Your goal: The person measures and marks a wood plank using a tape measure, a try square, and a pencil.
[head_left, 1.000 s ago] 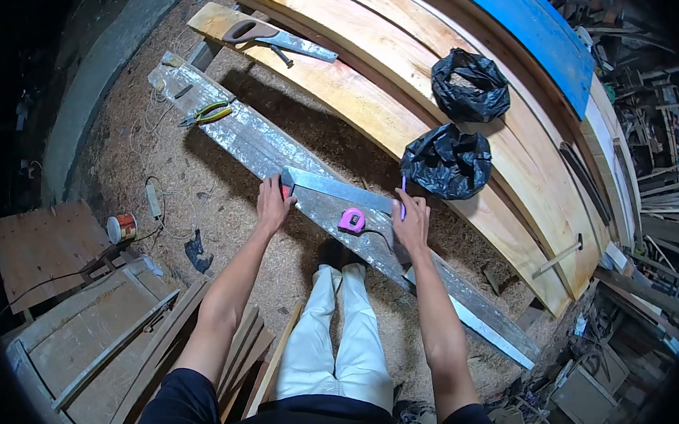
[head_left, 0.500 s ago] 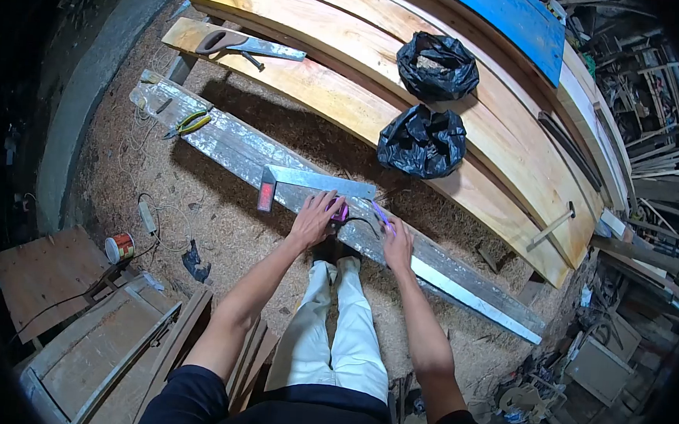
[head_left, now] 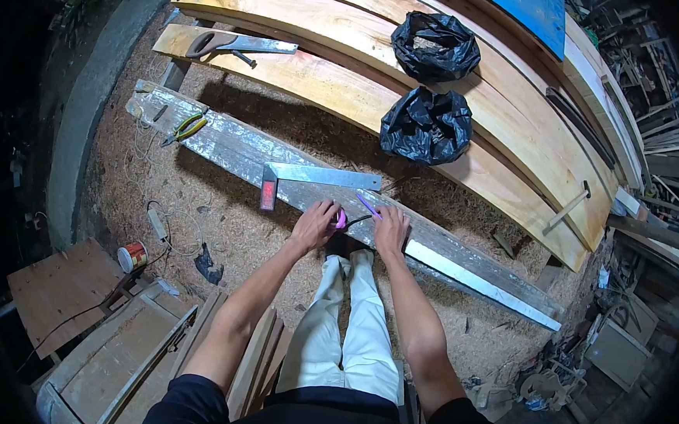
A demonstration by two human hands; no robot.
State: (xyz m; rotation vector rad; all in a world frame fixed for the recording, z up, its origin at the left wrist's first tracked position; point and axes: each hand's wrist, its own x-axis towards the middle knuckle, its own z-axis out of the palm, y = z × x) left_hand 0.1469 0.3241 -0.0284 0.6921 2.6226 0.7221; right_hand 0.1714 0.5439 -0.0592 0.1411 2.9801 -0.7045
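Observation:
My left hand [head_left: 317, 223] is wrapped round a small pink and black tool [head_left: 340, 219] above the near edge of a weathered board [head_left: 227, 147]. A short dark strap or strip runs from that tool to my right hand [head_left: 390, 229], whose fingers are closed on a purple pen-like stick [head_left: 366, 203] that slants up and left. Just beyond my hands, a metal square [head_left: 322, 175] lies on the board, its red-marked handle at the left. Pliers with yellow-green handles [head_left: 187, 127] rest near the board's left end. A long metal strip [head_left: 483, 283] lies along the board's right part.
Pale planks [head_left: 324, 75] curve across the far side, bearing a handsaw [head_left: 241, 44], two black plastic bags [head_left: 435, 47] and a hammer [head_left: 569, 207]. A paint can [head_left: 132, 256] and a brown panel [head_left: 62, 292] are at the lower left. Sawdust covers the ground.
My hands have come a little closer together, and my right hand has shifted left with the purple stick. The view has shifted slightly.

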